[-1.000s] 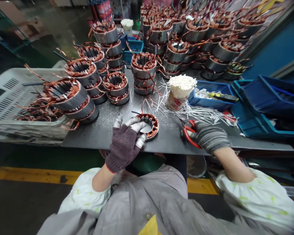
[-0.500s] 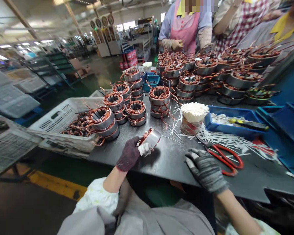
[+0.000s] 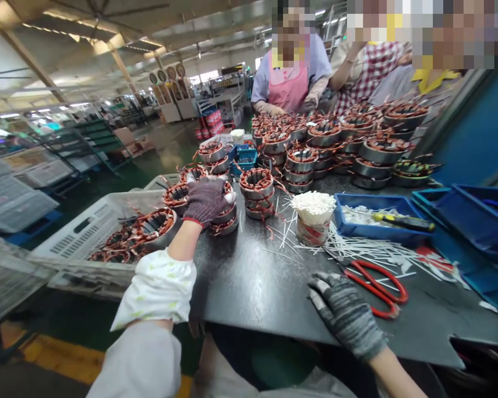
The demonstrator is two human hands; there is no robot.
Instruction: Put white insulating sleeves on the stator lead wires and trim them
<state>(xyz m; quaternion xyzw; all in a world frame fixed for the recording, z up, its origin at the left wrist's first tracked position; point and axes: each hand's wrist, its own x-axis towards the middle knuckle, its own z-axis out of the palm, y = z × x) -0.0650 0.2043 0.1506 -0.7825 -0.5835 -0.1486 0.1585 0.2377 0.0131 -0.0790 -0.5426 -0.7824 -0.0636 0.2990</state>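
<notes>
My left hand (image 3: 205, 199), in a dark knit glove, is stretched out over a short stack of copper-wound stators (image 3: 224, 218) on the dark metal table (image 3: 253, 287). Its fingers are curled over the top stator of that stack; most of that stator is hidden by the hand. My right hand (image 3: 344, 312), in a grey striped glove, lies palm down on the table near the front edge, fingers apart and holding nothing. Red-handled scissors (image 3: 379, 287) lie just to its right, not touched.
A cup of white sticks (image 3: 313, 213) stands mid-table with loose sticks around it. Blue bins (image 3: 377, 218) sit at the right. A white crate (image 3: 87, 232) with stators is at the left. Many stacked stators (image 3: 323, 149) fill the far end, where three people stand.
My left hand lifted a stator off the table in front of me and carried it forward to the stack. My right hand left the scissors and now rests flat. The view tilted up.
</notes>
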